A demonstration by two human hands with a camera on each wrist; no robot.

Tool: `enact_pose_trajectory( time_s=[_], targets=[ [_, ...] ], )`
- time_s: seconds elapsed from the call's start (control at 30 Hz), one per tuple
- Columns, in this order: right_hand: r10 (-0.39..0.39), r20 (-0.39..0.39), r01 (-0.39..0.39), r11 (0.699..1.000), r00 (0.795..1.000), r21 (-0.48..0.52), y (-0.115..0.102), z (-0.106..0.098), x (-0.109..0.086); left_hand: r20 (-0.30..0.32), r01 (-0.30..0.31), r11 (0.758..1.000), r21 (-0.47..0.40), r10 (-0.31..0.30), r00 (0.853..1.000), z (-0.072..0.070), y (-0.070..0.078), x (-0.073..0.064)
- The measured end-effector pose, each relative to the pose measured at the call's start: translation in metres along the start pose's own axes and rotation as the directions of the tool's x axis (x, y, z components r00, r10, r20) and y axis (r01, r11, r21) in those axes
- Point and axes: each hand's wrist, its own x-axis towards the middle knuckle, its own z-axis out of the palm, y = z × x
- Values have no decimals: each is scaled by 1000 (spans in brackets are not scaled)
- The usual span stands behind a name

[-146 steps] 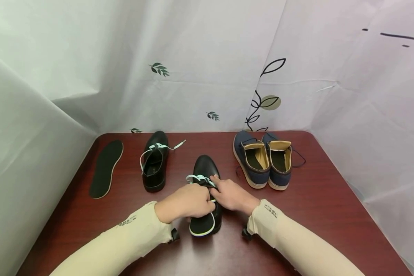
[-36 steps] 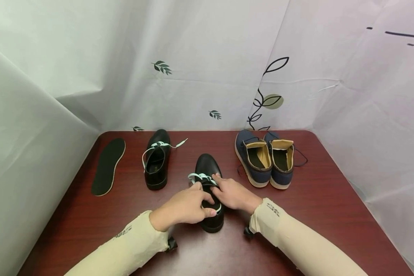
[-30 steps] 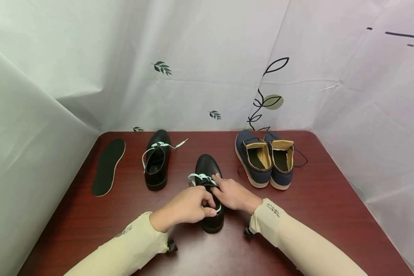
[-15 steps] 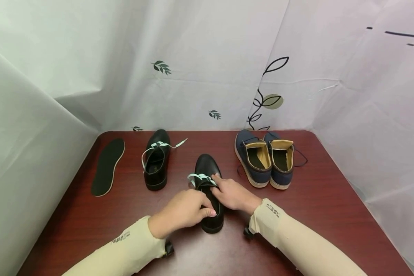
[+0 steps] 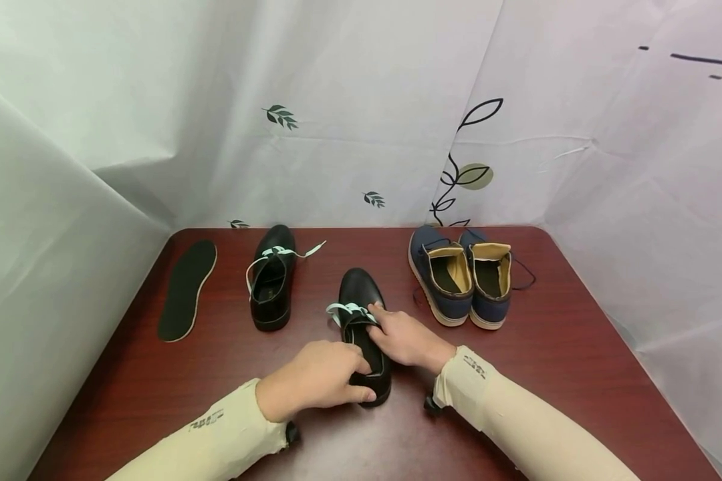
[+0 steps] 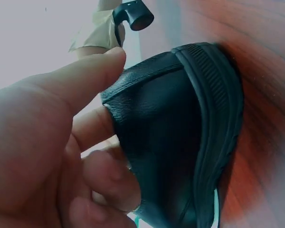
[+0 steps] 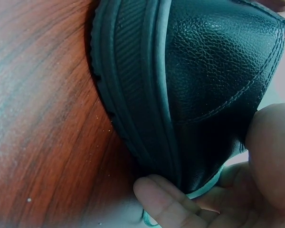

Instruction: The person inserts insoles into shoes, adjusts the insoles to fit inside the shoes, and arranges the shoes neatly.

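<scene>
A black lace-up shoe (image 5: 357, 287) with pale mint laces (image 5: 350, 308) stands at the middle of the table, toe pointing away. My left hand (image 5: 313, 377) is at its heel: the fingers reach over the collar into the opening, while the thumb lies against the back. In the left wrist view the thumb (image 6: 97, 76) rests by the top of the heel (image 6: 152, 95). My right hand (image 5: 404, 339) grips the shoe's right side near the laces. Its fingers (image 7: 166, 204) curl round the shoe in the right wrist view. A dark insole (image 5: 364, 344) lies inside the shoe, partly hidden by my hands.
Behind and to the left stands the matching black shoe (image 5: 271, 312), its laces loose. A loose black insole (image 5: 186, 290) lies at the table's left edge. Two navy shoes (image 5: 449, 308) with tan linings stand side by side at back right. White sheeting (image 5: 337, 153) encloses the table.
The insole's pale-edged heel end stuck out of the shoe in my left hand; now it is inside. My left hand has shifted back to the heel. The right hand stays put.
</scene>
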Motion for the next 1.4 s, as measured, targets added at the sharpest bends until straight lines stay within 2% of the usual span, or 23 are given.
enact_pose_trajectory(
  time_s=[0.27, 0.43, 0.57, 0.8, 1.03, 1.2, 1.4],
  targets=[
    [9, 1, -9, 1000, 1000, 5, -1, 1, 0, 20, -16, 1000, 2, 16, 1000, 6, 0, 5],
    [3, -9, -3, 1000, 1000, -4, 0, 3, 1, 28, -28, 996, -87, 30, 999, 8, -2, 10],
    [2, -10, -1, 1000, 1000, 1, 0, 2, 1, 21, -4, 992, -128, 7, 1000, 10, 0, 12],
    [8, -11, -8, 1000, 1000, -6, 0, 1, -1, 7, 35, 994, -102, -34, 999, 8, 5, 8],
    [6, -14, -7, 1000, 1000, -8, -1, 4, 0, 70, 70, 997, -29, -68, 995, 8, 8, 11],
    [11, -18, -11, 1000, 1000, -13, -1, 4, 0, 73, 69, 997, 20, -70, 995, 9, 10, 12],
    [17, -25, -18, 1000, 1000, -18, 1, 4, 0, 69, 77, 997, -4, -77, 995, 10, 10, 11]
  ],
)
